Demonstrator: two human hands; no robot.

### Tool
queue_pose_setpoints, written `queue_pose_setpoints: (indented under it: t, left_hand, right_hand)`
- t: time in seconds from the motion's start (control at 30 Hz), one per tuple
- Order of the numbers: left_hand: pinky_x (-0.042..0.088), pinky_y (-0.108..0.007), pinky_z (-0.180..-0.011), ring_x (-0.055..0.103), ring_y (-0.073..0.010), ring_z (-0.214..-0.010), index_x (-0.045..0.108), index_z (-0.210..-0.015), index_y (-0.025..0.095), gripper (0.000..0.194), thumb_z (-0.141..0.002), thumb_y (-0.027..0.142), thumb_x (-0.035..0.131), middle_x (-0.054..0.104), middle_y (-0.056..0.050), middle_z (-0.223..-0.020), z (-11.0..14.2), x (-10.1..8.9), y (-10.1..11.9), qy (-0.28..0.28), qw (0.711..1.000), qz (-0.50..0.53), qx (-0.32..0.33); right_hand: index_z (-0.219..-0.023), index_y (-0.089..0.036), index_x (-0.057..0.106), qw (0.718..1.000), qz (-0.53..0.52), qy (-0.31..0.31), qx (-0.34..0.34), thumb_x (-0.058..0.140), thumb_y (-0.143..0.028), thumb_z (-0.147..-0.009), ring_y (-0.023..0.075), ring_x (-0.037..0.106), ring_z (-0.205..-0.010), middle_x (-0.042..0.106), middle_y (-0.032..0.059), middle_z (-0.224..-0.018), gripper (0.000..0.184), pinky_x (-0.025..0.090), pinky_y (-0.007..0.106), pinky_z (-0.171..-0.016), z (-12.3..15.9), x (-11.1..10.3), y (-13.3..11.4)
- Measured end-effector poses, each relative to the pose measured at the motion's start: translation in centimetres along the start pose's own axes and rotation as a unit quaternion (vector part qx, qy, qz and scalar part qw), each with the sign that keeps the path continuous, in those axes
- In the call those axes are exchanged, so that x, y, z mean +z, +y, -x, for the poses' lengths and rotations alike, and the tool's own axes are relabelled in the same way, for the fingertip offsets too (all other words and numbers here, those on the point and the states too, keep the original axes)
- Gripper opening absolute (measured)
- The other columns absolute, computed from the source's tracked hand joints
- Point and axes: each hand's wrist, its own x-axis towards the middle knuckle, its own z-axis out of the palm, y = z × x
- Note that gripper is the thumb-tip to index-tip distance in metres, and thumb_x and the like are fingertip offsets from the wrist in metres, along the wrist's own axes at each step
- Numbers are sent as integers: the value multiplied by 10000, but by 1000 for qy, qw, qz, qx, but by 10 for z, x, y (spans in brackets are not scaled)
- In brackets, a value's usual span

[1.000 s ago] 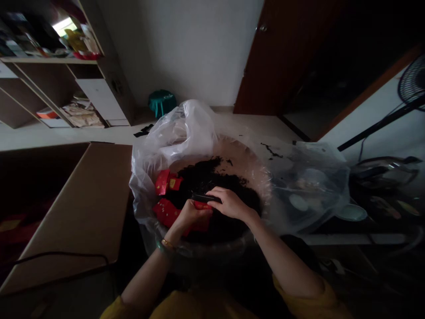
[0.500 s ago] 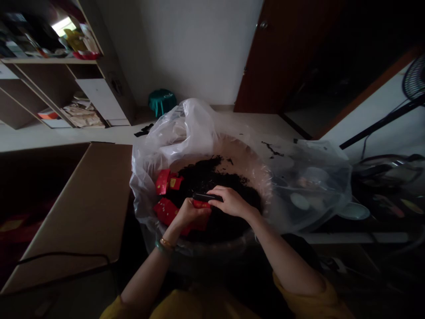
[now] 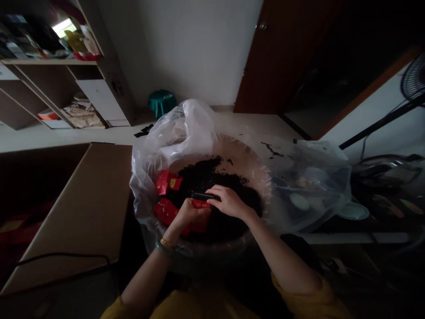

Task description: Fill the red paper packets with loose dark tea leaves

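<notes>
My left hand (image 3: 191, 213) is closed on a red packet (image 3: 201, 204), whose upper edge shows beside the thumb. In my right hand (image 3: 227, 200) is a slim black tool (image 3: 201, 196), laid flat along the top of that packet; its exact kind is too dark to make out. Both hands are over a round basket (image 3: 259, 155) lined with clear plastic. Dark loose leaf-like material (image 3: 229, 181) fills much of it. More red packets with gold marks, one standing (image 3: 163, 181) and one lying (image 3: 165, 211), rest at the basket's left side.
An open cardboard box (image 3: 83, 199) stands at the left, with red packets inside. Plastic sheeting (image 3: 308, 190) spreads to the right, near a pale dish (image 3: 353, 211). Behind are a shelf unit (image 3: 102, 99), a green-covered bin (image 3: 162, 103) and a brown door (image 3: 262, 57).
The black tool and my right hand have shifted slightly to the left along the packet's top edge. My left hand stays in place with the red packet.
</notes>
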Motion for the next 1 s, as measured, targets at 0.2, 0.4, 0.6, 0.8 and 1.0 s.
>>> queue_pose_setpoints:
  t: [0.2,0.4,0.6,0.8,1.0]
  left_hand:
    - [438,-212,-524,559,-106,-539,671,-629,118,308,-462,301,853,659,-8,-603,1,1,2,-10,1000,-7,-7]
    - [446,-217,-530,577,-113,-546,687,-749,114,417,-542,451,820,682,-24,-660,-1,-2,-2,27,1000,-4,-1]
    - [458,-223,-528,582,-121,-538,670,-783,122,429,-528,425,837,679,-11,-656,3,-5,4,54,998,18,9]
    - [365,-192,-450,494,-86,-464,674,-651,121,422,-565,521,781,606,19,-533,1,-8,6,96,995,17,26]
    - [314,-191,-437,440,-70,-438,624,-607,122,508,-560,613,741,560,31,-506,-4,-5,1,105,994,25,19]
  right_hand:
    - [-1046,-205,684,1000,9,-17,-5,637,-196,-820,193,648,-908,683,63,-1007,231,497,314,-823,0,0,-1]
    - [-1082,-184,671,999,-30,-12,3,625,-207,-830,195,648,-934,682,77,-1027,257,498,323,-846,1,1,6]
    - [-1126,-178,648,997,-32,53,50,602,-248,-848,212,638,-1020,672,96,-1110,290,481,355,-918,2,-3,44]
    - [-1123,-176,646,976,166,46,136,638,-264,-824,252,636,-966,682,130,-1054,312,489,381,-846,12,0,79]
    - [-1031,-195,675,992,-5,112,57,590,-325,-863,186,641,-827,712,64,-909,229,496,321,-782,6,26,35]
